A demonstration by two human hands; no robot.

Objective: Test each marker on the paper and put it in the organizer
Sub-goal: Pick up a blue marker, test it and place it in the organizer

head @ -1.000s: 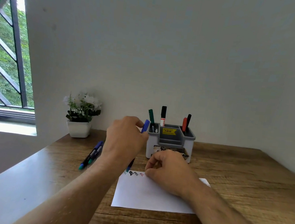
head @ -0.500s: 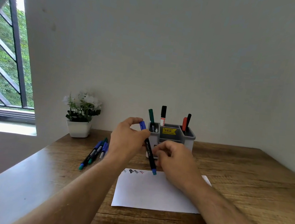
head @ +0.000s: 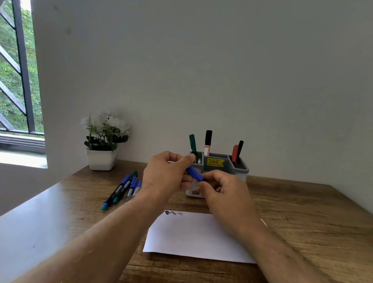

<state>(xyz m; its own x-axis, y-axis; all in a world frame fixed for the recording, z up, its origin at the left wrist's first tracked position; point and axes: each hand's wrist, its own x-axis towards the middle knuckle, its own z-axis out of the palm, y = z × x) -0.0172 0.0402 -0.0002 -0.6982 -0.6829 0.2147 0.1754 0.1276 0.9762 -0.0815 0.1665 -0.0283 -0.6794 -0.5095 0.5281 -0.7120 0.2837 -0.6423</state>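
A blue marker (head: 194, 173) is held in the air between both hands, just in front of the grey organizer (head: 239, 169). My left hand (head: 165, 174) pinches its upper end and my right hand (head: 223, 193) grips its lower end; the tip is hidden by fingers. The organizer holds a green, a black-and-white, a red and a black marker. White paper (head: 197, 236) lies below the hands, with small scribbles (head: 173, 213) at its top left. Several loose markers (head: 123, 189) lie left of the paper.
A white pot of white flowers (head: 103, 140) stands at the back left against the wall. The wooden desk (head: 311, 227) reaches right and toward me. A window with dark bars (head: 4, 67) is at the far left, above a sill.
Both hands lifted off the paper with the blue marker. It swung from upright to nearly level, and my right hand left the sheet and took hold of its lower end.
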